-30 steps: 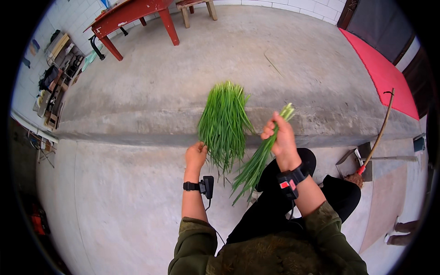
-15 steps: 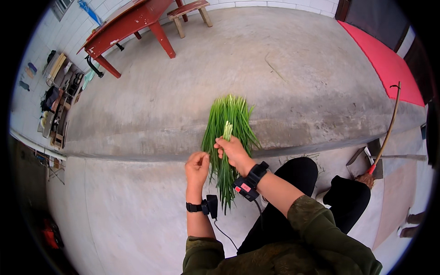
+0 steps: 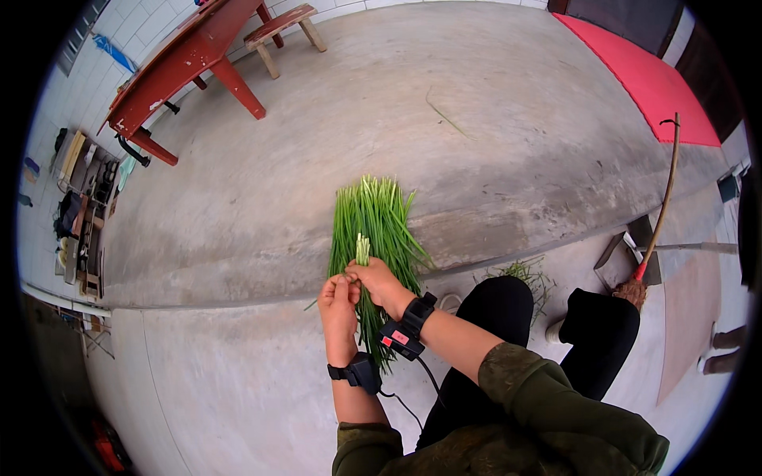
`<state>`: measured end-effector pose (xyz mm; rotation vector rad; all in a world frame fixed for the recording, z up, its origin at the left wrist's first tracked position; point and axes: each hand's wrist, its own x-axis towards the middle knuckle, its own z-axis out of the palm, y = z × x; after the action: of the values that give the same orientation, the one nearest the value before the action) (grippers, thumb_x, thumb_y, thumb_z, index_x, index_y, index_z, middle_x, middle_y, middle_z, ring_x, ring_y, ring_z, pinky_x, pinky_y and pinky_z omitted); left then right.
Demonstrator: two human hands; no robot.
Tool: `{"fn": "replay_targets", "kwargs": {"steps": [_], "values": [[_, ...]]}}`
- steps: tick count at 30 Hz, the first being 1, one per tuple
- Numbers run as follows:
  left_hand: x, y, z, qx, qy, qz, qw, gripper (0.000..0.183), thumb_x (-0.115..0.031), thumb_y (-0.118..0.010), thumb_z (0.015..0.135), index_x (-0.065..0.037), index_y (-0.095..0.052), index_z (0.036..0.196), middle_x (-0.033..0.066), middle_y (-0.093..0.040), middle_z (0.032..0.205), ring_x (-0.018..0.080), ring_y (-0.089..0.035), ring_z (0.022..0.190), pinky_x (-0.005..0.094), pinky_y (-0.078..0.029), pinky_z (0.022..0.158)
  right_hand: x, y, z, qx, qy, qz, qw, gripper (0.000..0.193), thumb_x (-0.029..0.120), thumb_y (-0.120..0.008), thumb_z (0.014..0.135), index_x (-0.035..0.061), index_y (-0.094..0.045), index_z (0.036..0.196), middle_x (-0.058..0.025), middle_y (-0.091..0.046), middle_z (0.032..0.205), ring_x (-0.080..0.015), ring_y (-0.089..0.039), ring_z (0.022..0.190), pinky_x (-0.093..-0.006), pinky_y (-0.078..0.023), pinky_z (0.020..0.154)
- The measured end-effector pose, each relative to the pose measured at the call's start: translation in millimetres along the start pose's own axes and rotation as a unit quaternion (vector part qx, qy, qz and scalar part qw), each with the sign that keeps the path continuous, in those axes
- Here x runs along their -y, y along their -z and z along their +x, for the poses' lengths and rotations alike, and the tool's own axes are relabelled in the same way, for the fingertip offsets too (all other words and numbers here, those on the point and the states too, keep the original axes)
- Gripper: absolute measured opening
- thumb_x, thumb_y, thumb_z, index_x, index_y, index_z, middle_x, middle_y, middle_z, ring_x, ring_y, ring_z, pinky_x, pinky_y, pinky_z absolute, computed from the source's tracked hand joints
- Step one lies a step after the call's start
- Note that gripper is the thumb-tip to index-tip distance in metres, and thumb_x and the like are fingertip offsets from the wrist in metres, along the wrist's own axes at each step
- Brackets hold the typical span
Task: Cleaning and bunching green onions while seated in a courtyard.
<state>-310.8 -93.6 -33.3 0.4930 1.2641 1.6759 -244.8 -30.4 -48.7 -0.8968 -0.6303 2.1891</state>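
Observation:
A large pile of green chives (image 3: 379,208) lies over the edge of the concrete step, its pale cut ends pointing away from me. Above it, my right hand (image 3: 379,284) is closed around a small bunch of chives (image 3: 363,249). The whitish ends stick up past the fingers, and the dark green leaves hang down below. My left hand (image 3: 339,308) is pinched and meets the right hand's fingertips at the bunch's left side. Whatever lies between the left fingertips is too small to make out. Both wrists wear black strapped devices.
Loose green trimmings (image 3: 525,278) lie by my knee. Right of my legs are a broom (image 3: 633,287) with a wooden handle and a metal dustpan (image 3: 615,258). A red table (image 3: 178,75), a bench (image 3: 282,28) and a red mat (image 3: 647,75) stand or lie farther off.
My left hand has moved in from apart to touch the right hand at the bunch. The right hand keeps its hold, slightly lower over the pile. The whole view has shifted a little.

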Motion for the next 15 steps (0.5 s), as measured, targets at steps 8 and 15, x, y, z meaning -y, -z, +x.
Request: {"fn": "replay_targets", "kwargs": {"steps": [8,15], "values": [[1,2,-3,0.011,0.015,0.008,1.000,0.011,-0.011,-0.046,0.081,-0.003,-0.049,0.075,0.0062,-0.055,0.077,0.0093,-0.049,0.059,0.0184,-0.039,0.052,7,4,-2,0.036,-0.017,0.019,0.999,0.005,0.003,-0.049,0.070,0.0044,-0.046,0.067,-0.0021,-0.046,0.054,-0.0111,-0.044,0.048,-0.0228,-0.034,0.042],[-18,-20,-22,0.049,0.026,-0.059,0.997,0.014,-0.015,-0.046,0.081,-0.003,-0.048,0.073,0.0056,-0.053,0.070,0.0106,-0.048,0.058,0.0206,-0.038,0.050,-2,7,0,-0.001,0.029,-0.008,1.000,0.005,0.002,-0.050,0.069,0.0037,-0.046,0.070,-0.0025,-0.046,0.055,-0.0111,-0.044,0.044,-0.0229,-0.033,0.039]]}}
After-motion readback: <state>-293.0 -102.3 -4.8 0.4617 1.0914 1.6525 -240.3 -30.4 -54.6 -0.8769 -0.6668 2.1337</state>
